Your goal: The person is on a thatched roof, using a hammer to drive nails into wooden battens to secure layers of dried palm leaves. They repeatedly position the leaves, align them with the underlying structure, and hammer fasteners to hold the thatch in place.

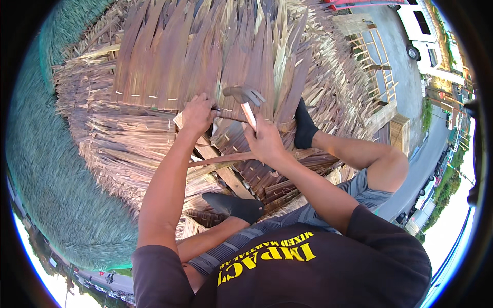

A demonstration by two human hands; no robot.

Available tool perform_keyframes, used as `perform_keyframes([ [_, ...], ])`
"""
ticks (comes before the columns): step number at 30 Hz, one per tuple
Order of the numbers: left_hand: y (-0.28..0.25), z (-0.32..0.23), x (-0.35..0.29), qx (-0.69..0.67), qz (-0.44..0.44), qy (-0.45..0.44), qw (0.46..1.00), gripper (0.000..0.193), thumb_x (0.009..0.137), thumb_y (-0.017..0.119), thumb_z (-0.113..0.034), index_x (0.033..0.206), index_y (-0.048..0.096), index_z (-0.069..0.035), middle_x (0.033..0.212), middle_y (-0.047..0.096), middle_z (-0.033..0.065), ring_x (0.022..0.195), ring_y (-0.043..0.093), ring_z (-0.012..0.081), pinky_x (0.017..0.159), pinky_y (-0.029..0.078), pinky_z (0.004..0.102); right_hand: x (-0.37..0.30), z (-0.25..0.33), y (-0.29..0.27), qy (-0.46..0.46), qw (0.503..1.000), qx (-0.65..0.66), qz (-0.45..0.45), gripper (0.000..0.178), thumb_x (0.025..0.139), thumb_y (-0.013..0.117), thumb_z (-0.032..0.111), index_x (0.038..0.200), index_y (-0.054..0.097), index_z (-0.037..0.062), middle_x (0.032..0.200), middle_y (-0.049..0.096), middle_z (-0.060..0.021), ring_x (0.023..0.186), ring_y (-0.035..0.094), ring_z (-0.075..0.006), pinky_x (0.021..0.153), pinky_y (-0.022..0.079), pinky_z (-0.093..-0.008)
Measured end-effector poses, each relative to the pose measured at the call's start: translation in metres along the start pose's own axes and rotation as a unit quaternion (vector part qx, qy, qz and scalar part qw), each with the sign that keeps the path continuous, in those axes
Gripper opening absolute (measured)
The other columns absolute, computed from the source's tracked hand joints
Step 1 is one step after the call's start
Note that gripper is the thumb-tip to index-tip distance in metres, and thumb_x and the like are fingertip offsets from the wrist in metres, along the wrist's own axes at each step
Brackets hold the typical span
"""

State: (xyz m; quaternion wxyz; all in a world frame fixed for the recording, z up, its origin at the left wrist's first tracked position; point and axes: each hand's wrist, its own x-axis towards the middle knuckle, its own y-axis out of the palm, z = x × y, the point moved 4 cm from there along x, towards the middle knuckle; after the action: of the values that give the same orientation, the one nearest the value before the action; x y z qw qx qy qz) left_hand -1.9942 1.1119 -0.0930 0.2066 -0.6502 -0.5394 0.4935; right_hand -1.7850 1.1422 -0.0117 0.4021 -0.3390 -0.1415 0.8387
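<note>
My right hand [266, 139] is wrapped round the pale handle of a claw hammer [248, 114]. The hammer's metal head is raised over the lower edge of a brown palm-leaf thatch panel [169, 72]. Just left of it, my left hand [197, 114] is closed at that edge, with fingertips together by a small dark thing too unclear to name. A row of pale stitches runs along the panel's edge. Below my hands, a wooden beam [226, 172] shows through a gap in the thatch, crossed by a thin strip of wood [221, 159].
I sit on a sloping thatched roof, my black-covered feet [305, 126] resting on it at either side of the gap. Green thatch-like covering [56, 195] spreads to the left. At the right are a wooden slatted frame [377, 64], a road [426, 154] below and a white van [415, 25].
</note>
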Motion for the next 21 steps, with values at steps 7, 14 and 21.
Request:
perform_keyframes([
  [7, -0.007, -0.007, -0.006, 0.014, -0.034, 0.026, 0.999, 0.021, 0.086, 0.074, -0.024, 0.103, 0.072, -0.011, 0.111, 0.060, 0.0067, 0.111, 0.059, 0.0281, 0.093, 0.053, 0.0424, 0.004, 0.005, 0.023, 0.007, 0.998, -0.051, 0.044, 0.026, 0.100, 0.058, 0.020, 0.101, 0.050, -0.0051, 0.071, 0.059, -0.0289, 0.068, 0.063, -0.0478, 0.061, 0.046, -0.0516],
  [14, -0.001, 0.004, -0.003, -0.023, -0.036, 0.047, 0.998, 0.026, 0.083, 0.068, -0.008, 0.109, 0.064, -0.008, 0.109, 0.058, 0.0121, 0.106, 0.060, 0.0345, 0.091, 0.051, 0.0455, 0.003, 0.003, 0.030, 0.041, 0.996, -0.047, 0.072, 0.029, 0.101, 0.058, 0.023, 0.107, 0.053, -0.0046, 0.074, 0.059, -0.0281, 0.071, 0.062, -0.0477, 0.065, 0.047, -0.0508],
  [21, -0.006, 0.010, -0.003, -0.049, -0.044, 0.048, 0.997, 0.037, 0.082, 0.056, 0.004, 0.117, 0.049, -0.007, 0.112, 0.057, 0.0165, 0.104, 0.060, 0.0436, 0.083, 0.053, 0.0525, 0.008, 0.002, 0.034, 0.060, 0.993, -0.066, 0.079, 0.029, 0.102, 0.058, 0.025, 0.111, 0.056, -0.0024, 0.068, 0.056, -0.0214, 0.061, 0.058, -0.0378, 0.060, 0.046, -0.0457],
])
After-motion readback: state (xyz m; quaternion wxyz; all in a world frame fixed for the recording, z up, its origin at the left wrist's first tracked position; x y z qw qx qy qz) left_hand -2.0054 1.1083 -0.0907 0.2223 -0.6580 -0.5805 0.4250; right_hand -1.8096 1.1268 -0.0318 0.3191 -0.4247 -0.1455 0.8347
